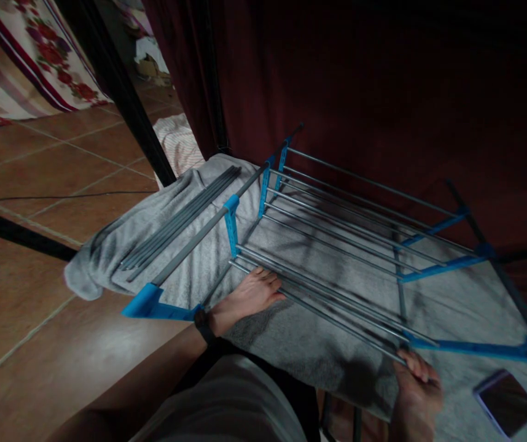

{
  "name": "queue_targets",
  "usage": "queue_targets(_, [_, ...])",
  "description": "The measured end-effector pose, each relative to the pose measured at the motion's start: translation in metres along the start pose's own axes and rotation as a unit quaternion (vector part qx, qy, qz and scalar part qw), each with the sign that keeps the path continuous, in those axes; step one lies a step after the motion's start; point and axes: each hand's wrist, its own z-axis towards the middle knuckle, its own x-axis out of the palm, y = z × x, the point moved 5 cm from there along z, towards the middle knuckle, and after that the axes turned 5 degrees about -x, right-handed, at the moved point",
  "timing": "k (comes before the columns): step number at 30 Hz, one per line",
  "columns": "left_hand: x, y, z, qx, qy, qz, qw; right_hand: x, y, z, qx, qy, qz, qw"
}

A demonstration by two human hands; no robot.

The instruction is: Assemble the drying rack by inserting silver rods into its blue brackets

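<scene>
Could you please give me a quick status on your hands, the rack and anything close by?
Left hand and right hand on near rod. Rack on gray blanket. Phone lying beside right hand.

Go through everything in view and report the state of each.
Left hand: curled on the front metal rod
Right hand: closed around that rod's right end
Gray blanket: spread out, rumpled at left
Blue-bracketed rack: on the blanket, rods spanning its sides
Loose gray tubes: lying together
Phone: flat, screen dark
Wristwatch: strapped on left wrist
Maroon curtain: hanging
</scene>
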Motion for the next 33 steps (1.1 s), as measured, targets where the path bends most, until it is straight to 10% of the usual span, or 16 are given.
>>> queue_targets(13, [0.003, 0.005, -0.002, 0.006, -0.003, -0.01, 1.0, -0.016, 0.007, 0.008, -0.001, -0.01, -0.049, 0.999])
queue_targets(23, [0.005, 0.006, -0.007, 0.028, -0.037, 0.008, 0.999, -0.008, 0.008, 0.02, 0.062, 0.18, 0.029, 0.981])
queue_targets(33, [0.005, 0.004, -0.007, 0.004, -0.03, 0.007, 1.0, -0.005, 0.012, -0.001, -0.013, 0.095, -0.009, 0.995])
